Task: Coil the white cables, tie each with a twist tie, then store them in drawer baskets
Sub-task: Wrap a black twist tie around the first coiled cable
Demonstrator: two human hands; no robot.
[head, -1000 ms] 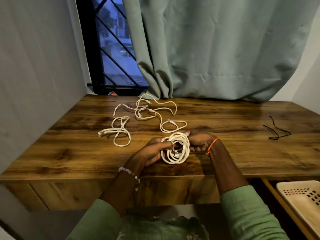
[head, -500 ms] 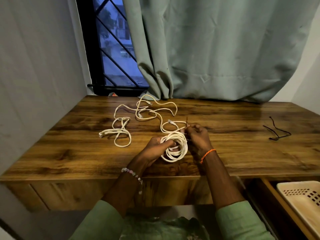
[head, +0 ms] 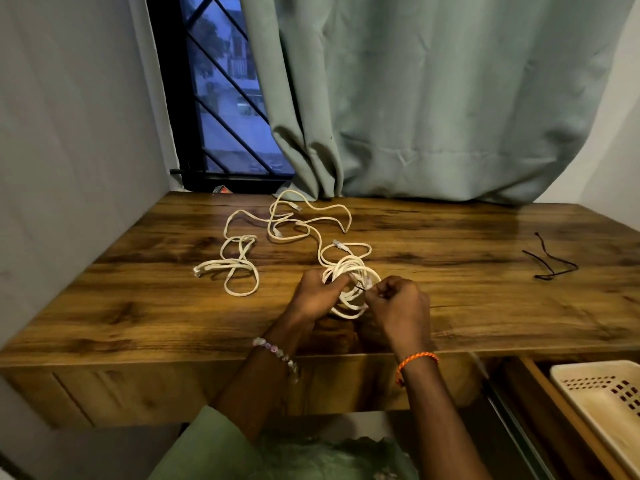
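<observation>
A coiled white cable [head: 349, 271] sits near the front middle of the wooden desk [head: 450, 306]. My left hand [head: 317, 294] grips the coil's left side. My right hand [head: 398, 303] pinches a thin dark twist tie [head: 360, 287] against the coil's right side. A loose tail of the same cable runs back past a connector [head: 337, 243]. Two more white cables lie uncoiled behind: one looped at the left [head: 239, 268], one sprawled toward the curtain [head: 298, 216]. Black twist ties [head: 550, 265] lie at the desk's right.
An open drawer at the lower right holds a cream perforated basket [head: 602, 396]. A green curtain [head: 433, 98] hangs behind the desk, a barred window [head: 225, 98] at the back left, and a wall closes the left side.
My right hand has come from behind the coil round to its right front side and now pinches the dark tie there. The coil stays in my left hand.
</observation>
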